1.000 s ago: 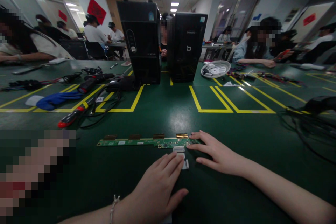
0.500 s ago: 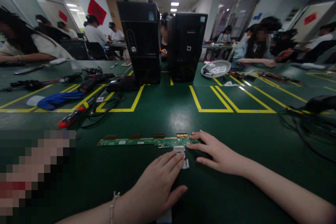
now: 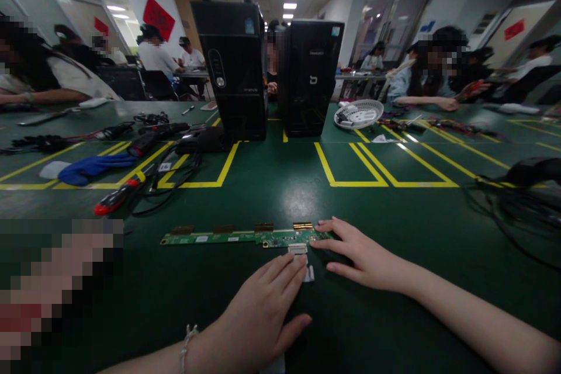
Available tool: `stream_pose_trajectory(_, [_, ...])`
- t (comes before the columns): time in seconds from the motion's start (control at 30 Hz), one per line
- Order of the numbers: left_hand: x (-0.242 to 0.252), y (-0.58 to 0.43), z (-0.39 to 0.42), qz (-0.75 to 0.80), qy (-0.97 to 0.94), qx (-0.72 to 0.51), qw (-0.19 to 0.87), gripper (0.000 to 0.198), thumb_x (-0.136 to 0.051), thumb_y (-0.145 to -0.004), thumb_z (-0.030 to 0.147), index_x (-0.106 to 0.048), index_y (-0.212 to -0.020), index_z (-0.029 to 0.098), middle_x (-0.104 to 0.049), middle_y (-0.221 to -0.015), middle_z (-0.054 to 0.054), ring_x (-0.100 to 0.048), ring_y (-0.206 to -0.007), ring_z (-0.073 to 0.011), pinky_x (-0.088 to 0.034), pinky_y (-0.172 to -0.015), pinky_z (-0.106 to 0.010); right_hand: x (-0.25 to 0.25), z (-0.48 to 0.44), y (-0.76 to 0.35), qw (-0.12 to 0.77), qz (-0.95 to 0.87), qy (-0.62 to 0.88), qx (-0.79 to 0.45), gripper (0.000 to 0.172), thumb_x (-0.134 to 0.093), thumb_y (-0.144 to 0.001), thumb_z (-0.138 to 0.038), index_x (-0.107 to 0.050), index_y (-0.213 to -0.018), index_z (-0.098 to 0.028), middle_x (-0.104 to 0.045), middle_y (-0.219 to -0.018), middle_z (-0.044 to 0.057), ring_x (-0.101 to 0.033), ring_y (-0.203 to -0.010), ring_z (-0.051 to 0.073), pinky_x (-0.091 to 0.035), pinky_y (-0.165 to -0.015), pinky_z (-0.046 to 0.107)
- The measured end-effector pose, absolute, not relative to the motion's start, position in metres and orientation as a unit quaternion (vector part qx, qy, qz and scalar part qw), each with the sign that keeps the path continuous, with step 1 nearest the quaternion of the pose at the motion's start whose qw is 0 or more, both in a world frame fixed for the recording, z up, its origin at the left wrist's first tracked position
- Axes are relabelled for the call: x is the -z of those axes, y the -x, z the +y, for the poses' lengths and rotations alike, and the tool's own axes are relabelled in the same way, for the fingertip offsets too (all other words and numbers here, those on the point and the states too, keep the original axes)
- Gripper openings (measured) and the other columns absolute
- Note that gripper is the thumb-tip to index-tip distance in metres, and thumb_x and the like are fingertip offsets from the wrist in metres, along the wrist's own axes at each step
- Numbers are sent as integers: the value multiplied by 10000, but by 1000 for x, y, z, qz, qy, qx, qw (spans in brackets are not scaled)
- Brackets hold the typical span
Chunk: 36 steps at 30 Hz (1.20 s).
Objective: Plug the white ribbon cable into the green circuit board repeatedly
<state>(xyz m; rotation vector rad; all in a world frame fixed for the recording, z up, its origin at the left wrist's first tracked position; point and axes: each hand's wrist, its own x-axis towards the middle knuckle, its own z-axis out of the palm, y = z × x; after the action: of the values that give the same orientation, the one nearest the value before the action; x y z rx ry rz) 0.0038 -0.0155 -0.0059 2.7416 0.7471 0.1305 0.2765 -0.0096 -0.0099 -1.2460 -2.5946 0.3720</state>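
A long, narrow green circuit board (image 3: pixel 236 237) with brown tabs along its far edge lies on the green table. From its near edge a white flat cable (image 3: pixel 310 273) runs toward me, partly hidden under my left hand (image 3: pixel 272 298). The fingers of that hand lie flat on the cable near the board, with the thumb spread to the side. My right hand (image 3: pixel 363 254) rests at the board's right end, its fingers spread and the tips of two touching the board.
Two black computer towers (image 3: pixel 232 70) stand at the back centre. To the left lie a red-and-black screwdriver (image 3: pixel 116 197), cables and a blue glove (image 3: pixel 94 169). A white basket (image 3: pixel 358 114) and black cables (image 3: pixel 517 204) are on the right. Several people sit around.
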Motion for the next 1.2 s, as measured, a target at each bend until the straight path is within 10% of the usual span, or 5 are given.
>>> stream_pose_trajectory(1.2, [0,-6,-11,255,-962,6,98,655,-504,-948,459,-379,-1472,86,-381,-1531,-142,-411,-1378,-310,-395,-1107,-471,17,-16,-274,98,-878,450,-130,563,-503,-935,-532,-432,-1443,-299,-379,-1514,103,-301,-1421,301,-234,-1158,599])
